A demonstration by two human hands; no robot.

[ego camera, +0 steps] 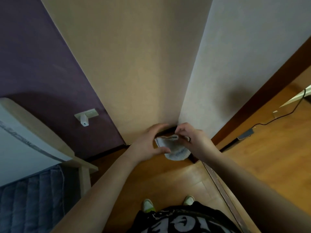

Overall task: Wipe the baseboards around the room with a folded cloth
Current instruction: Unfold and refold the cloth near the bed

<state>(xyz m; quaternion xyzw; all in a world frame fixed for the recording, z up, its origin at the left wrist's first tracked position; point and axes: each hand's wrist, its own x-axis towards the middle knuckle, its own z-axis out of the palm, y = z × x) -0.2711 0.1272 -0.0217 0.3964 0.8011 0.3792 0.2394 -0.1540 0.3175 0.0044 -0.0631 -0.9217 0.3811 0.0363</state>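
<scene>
Landmark: beige wall column. Far left of it, a white bed headboard above a blue quilt; nearer, a wall outlet with a white plug-in adapter on the purple wall. At the column's foot, left hand grips the white folded cloth, thumb curled over it, fingers spread above. Right hand pinches the cloth's upper edge, fingertips together. Dark baseboard sits just behind the cloth. Right of the column, a black cable on the wood floor.
</scene>
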